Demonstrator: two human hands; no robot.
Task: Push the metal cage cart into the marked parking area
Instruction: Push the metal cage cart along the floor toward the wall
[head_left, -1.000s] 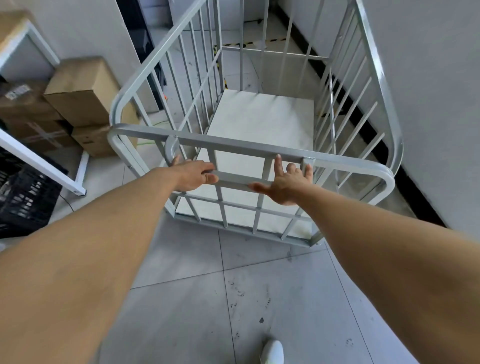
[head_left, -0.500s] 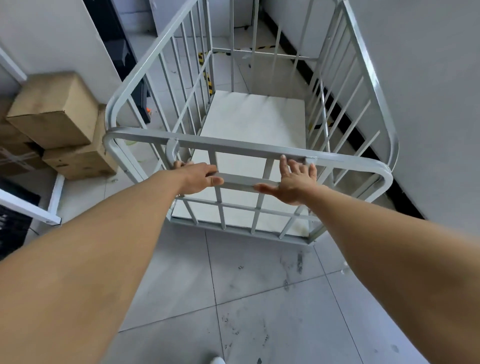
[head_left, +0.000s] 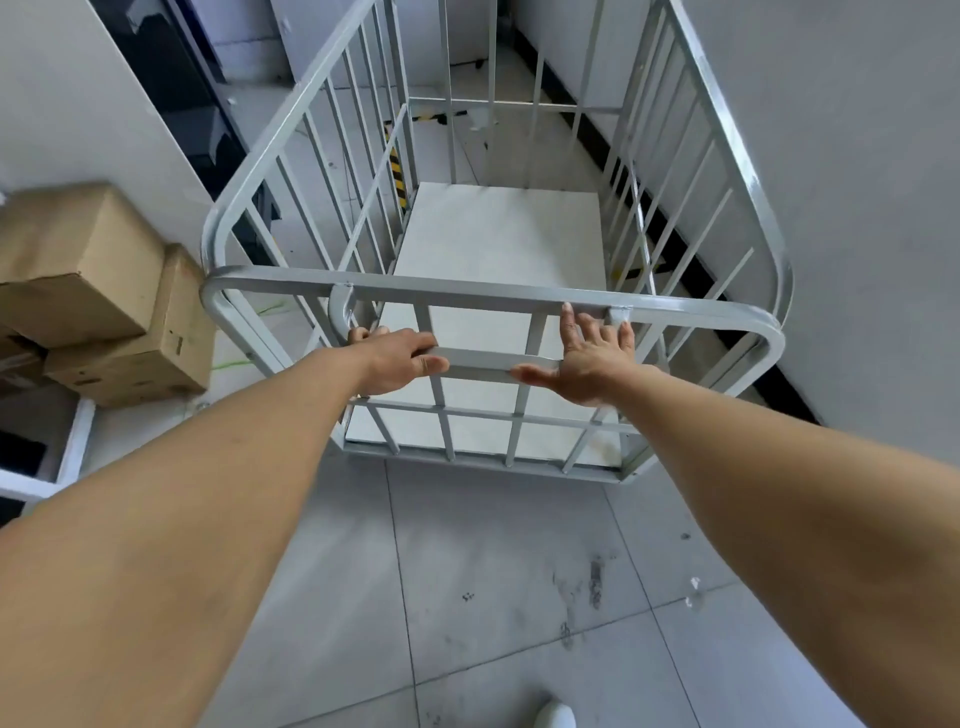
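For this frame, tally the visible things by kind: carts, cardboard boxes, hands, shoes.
Grey metal cage cart: 1
Brown cardboard boxes: 2
Bare hands, left and right: 2
White shoe: 1
Total: 6

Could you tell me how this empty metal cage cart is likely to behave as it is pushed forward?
The cage cart probably stays rigid: its frame is joined metal bars. Its bare deck suggests it pushes fairly lightly. With the left hand and right hand mid-rail, it should track straight.

My cart (head_left: 498, 249) stands ahead on the floor (head_left: 493, 597), a wall (head_left: 857, 182) just right of it, stacked boxes (head_left: 98, 291) to its left.
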